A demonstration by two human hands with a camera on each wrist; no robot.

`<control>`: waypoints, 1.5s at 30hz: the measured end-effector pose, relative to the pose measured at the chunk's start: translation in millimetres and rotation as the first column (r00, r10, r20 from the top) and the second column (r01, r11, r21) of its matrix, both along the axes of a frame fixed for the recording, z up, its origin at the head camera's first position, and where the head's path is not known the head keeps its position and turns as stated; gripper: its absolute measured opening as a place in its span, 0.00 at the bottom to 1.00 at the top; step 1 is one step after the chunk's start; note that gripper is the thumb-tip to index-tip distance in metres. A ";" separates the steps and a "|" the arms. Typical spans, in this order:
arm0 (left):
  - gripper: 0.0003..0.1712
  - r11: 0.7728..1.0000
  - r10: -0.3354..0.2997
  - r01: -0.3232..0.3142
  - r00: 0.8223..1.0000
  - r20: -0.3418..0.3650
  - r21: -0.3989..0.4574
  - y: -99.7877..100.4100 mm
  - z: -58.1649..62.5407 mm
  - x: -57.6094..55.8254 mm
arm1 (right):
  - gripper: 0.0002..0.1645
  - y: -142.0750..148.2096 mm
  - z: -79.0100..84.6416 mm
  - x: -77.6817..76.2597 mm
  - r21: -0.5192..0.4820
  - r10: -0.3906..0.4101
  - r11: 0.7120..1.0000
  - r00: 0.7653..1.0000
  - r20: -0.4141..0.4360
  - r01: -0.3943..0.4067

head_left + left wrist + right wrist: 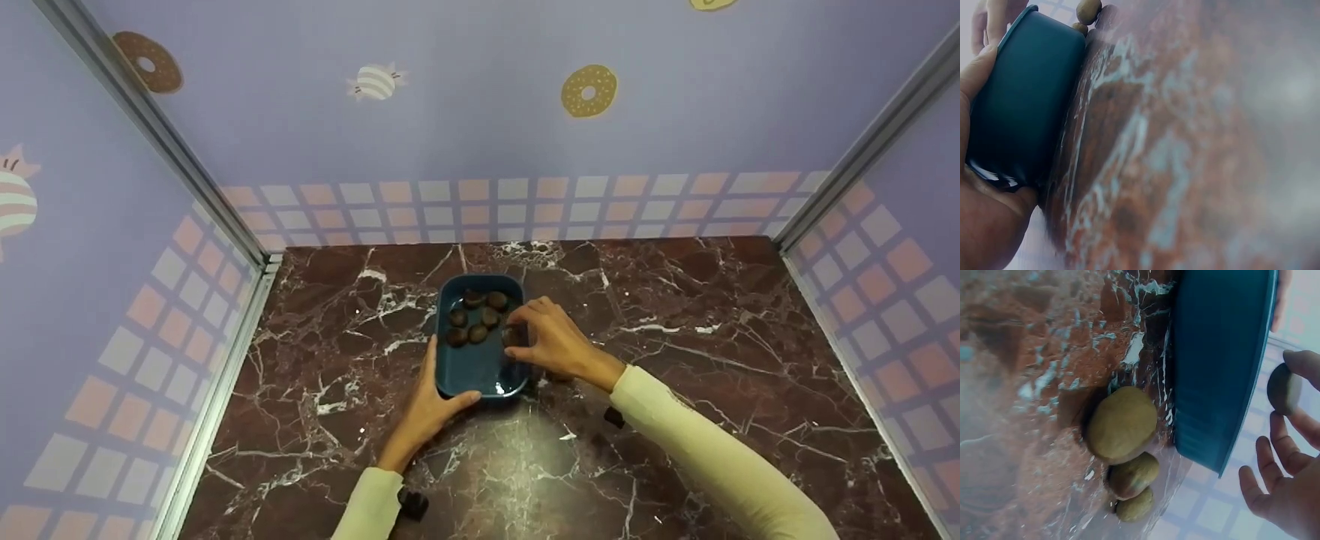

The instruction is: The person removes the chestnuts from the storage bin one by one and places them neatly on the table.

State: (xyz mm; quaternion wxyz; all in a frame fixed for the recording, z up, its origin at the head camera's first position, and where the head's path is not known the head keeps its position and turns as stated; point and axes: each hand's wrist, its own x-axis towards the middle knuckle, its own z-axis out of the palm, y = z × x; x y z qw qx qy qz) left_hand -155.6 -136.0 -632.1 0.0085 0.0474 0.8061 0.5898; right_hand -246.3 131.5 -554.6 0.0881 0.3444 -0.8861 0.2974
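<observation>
While the left hand (431, 409) grips the blue dish (484, 371) around its 7 o'clock corner, the right hand (555, 341) pinches one brown piece (1283, 389), like a nut, at about 3 o'clock near the rim. Inside the dish, other pieces (478, 333) lie between 9 and 1 o'clock. Loose pieces (1121, 426) rest outside, on the counter (315, 337). The present step seems to be carrying single pieces across the rim; in which direction, I cannot tell. The next move probably calls for a steady dish and careful release.
</observation>
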 end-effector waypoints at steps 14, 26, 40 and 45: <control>0.72 1.000 -0.004 0.003 1.000 0.010 0.022 -1.1 -0.6 0.0 | 0.21 59.9 -7.0 7.3 -0.200 -0.080 0.975 0.991 0.105 0.100; 0.72 1.000 0.001 -0.001 1.000 0.014 0.016 -2.9 4.1 2.0 | 0.23 101.6 -19.7 8.9 -0.242 -0.150 0.949 0.966 0.210 0.200; 0.71 0.999 -0.028 0.028 0.999 0.014 0.025 -1.0 4.8 2.4 | 0.22 106.5 -34.3 14.9 -0.251 -0.239 0.917 0.931 0.274 0.309; 0.72 1.000 -0.027 0.027 0.999 0.019 0.013 -3.5 3.8 3.0 | 0.21 105.0 -38.3 15.3 -0.249 -0.286 0.903 0.923 0.256 0.349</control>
